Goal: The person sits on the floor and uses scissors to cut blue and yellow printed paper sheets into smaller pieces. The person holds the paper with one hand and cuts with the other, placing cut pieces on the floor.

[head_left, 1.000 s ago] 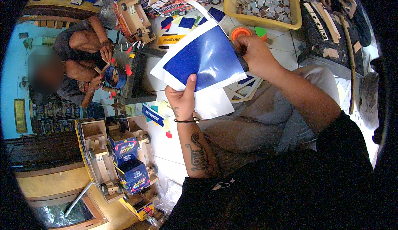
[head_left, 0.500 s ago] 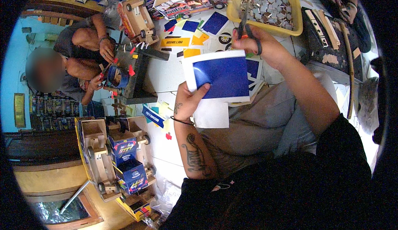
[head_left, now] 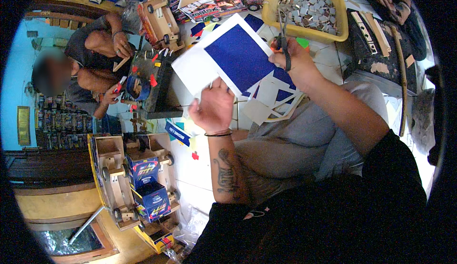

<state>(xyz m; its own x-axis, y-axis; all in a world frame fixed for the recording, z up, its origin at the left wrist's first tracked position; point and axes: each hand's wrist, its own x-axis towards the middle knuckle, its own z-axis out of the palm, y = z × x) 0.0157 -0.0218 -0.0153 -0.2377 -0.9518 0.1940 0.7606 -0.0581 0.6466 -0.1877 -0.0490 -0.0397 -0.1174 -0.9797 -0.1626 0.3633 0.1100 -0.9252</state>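
Yellow plastic formed one tub [head_left: 314, 35]; nearer, to its left, hung one blue-and-white sheet [head_left: 240, 50], which a weak one-handed pinch could let droop and crease. One left hand [head_left: 215, 106], fingers loosely parted, sat at its lower edge; one right hand [head_left: 300, 63], apparently pinching its corner, also held one pair of scissors [head_left: 285, 46]
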